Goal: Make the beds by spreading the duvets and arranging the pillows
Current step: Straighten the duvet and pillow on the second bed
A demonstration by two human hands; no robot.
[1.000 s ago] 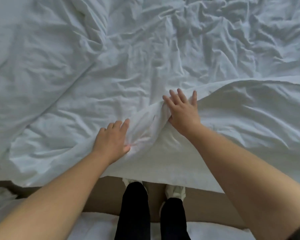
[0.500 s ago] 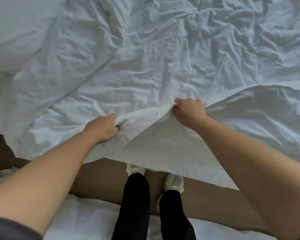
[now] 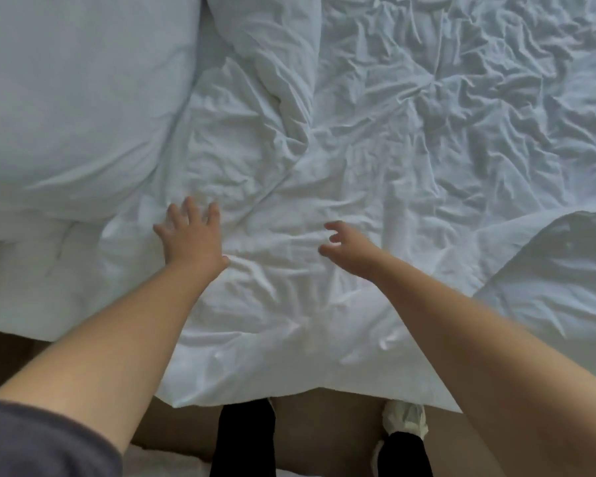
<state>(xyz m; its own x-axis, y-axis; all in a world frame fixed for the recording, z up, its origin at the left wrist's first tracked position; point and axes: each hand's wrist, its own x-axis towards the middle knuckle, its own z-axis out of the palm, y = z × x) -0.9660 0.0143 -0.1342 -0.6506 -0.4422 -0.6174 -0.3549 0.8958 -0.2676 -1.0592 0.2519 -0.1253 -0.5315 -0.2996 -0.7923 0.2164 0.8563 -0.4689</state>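
A crumpled white duvet [image 3: 375,139] covers most of the bed, its near edge hanging over the side in front of me. A plump white pillow [image 3: 69,98] lies at the upper left. My left hand [image 3: 191,235] lies flat on the duvet with fingers spread, just right of the pillow's lower corner. My right hand [image 3: 348,247] hovers over the duvet near the middle, fingers loosely bent and holding nothing. A folded-over part of the duvet [image 3: 558,270] bulges at the right.
A brown floor strip [image 3: 324,435] runs between this bed and white bedding at the bottom edge. My legs in black trousers [image 3: 245,442] and a white shoe [image 3: 405,420] stand close to the bed's side.
Both hands gripped the duvet's fold half a second ago; they have let go, and the fold now lies spread flat. The view has shifted left, bringing the pillow in.
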